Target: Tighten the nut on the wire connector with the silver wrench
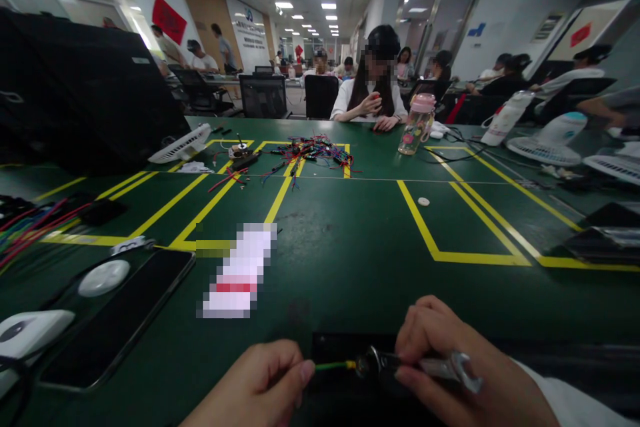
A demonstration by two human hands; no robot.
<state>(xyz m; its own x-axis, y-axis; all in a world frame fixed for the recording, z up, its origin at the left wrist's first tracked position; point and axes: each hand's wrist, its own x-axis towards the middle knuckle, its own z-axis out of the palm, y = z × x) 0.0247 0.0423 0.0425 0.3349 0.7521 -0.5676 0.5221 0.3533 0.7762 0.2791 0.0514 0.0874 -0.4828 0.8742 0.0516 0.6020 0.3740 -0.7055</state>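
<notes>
My left hand (273, 377) pinches a thin green and yellow wire (333, 365) at the lower middle. The wire's yellow end reaches a small round metal part (364, 365) on a black object (333, 345) at the table's near edge. My right hand (440, 360) is closed around a silver wrench (443, 368). One end of the wrench is at the round part; its open-jawed end sticks out to the right below the hand. The dark shape under both hands is hard to make out.
A black phone (120, 320) and white devices lie at the left. Farther back are a wire pile (315, 150), a pink-lidded bottle (417, 123) and small fans (550, 140). A person (373, 90) sits across the green table (340, 233).
</notes>
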